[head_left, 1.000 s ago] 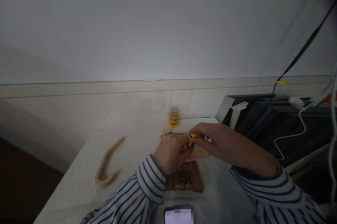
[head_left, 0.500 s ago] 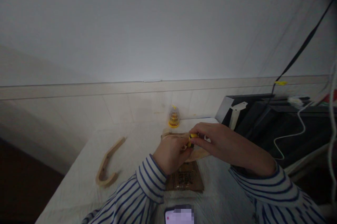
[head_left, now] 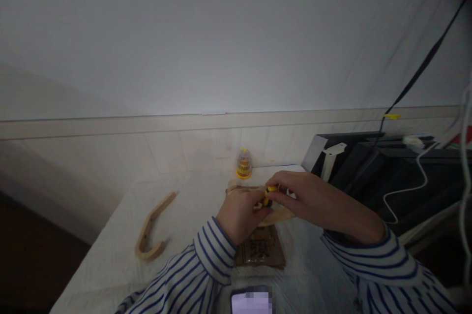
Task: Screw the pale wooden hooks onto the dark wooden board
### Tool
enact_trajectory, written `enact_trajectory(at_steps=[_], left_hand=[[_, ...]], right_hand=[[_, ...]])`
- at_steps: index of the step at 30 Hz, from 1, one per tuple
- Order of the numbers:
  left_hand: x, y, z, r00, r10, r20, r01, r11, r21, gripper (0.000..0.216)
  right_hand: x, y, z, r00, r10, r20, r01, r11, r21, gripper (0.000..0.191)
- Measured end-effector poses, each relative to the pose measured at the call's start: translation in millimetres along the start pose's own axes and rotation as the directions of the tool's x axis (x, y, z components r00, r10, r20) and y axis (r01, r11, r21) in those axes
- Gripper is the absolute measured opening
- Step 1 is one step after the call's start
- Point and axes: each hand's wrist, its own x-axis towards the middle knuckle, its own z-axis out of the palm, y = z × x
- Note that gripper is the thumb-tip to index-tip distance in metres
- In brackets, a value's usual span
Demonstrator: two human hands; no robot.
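Over the middle of the table, my left hand [head_left: 243,215] is closed around a pale wooden piece [head_left: 278,216], much of it hidden by my fingers. My right hand [head_left: 300,196] reaches in from the right, its thumb and fingers pinching a small yellow-and-black screwdriver [head_left: 272,189]. The screwdriver's tip is out of sight between the hands. Beneath them lies a brown package [head_left: 260,250] with dark print and a shiny clear face. A J-shaped bent wooden piece [head_left: 145,235] with small holes rests to the left.
A clear-domed case with a yellow base [head_left: 244,169] stands by the wall. A phone [head_left: 251,301] lies at the near edge of the white-covered table [head_left: 110,265]. On the right are dark panels [head_left: 361,176], a white cable [head_left: 422,171] and a hanging black strap [head_left: 424,65].
Both hands stay almost in place, with the left hand and sleeve shifted slightly right. The pinch on the screwdriver has moved only a little.
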Motion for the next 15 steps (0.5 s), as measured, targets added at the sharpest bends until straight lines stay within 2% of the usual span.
enact_trajectory(at_steps=[10,15], left_hand=[[-0.1,-1.0,2.5,1.0,-0.007,-0.001,0.007,1.0,0.003,0.012],[-0.1,-2.4,3.7,1.0,0.009,-0.012,-0.009,1.0,-0.008,0.01]], right_hand=[[0.5,-1.2,1.2,1.0,0.0,-0.002,0.0,0.999,-0.04,0.019],[-1.8,-1.0,1.2,0.999,-0.037,-0.035,0.035,0.998,-0.044,0.03]])
